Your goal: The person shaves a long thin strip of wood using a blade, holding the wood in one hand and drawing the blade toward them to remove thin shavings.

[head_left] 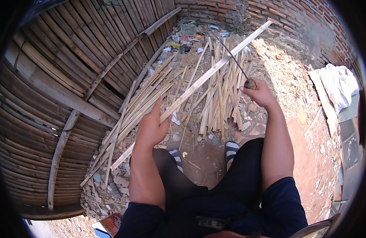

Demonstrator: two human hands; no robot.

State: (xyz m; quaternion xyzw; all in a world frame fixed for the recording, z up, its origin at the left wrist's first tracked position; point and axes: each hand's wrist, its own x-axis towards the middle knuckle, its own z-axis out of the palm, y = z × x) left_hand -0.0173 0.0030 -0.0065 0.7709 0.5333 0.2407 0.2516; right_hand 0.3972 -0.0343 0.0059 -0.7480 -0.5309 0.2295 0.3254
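Observation:
A long pale bamboo strip [198, 82] slants from beside my left leg up toward the brick wall at the far right. My left hand [151, 129] grips it near its lower end, index finger stretched out along it and thumb on the other side. In my right hand [259, 93] is the round wooden handle of a long, thin, dark-bladed knife [239, 65]. Its blade points away and to the left, crossing the strip in the picture; whether they touch I cannot tell. Below the strip lies a loose pile of cut bamboo strips [214, 99].
More long strips [145, 101] lie along the bamboo-slat wall [71, 51] on the left. A brick wall [286, 20] closes the far side, with litter [187, 39] at its foot. Rubble covers the ground. White sacking [337, 85] and boards [349, 139] stand at right.

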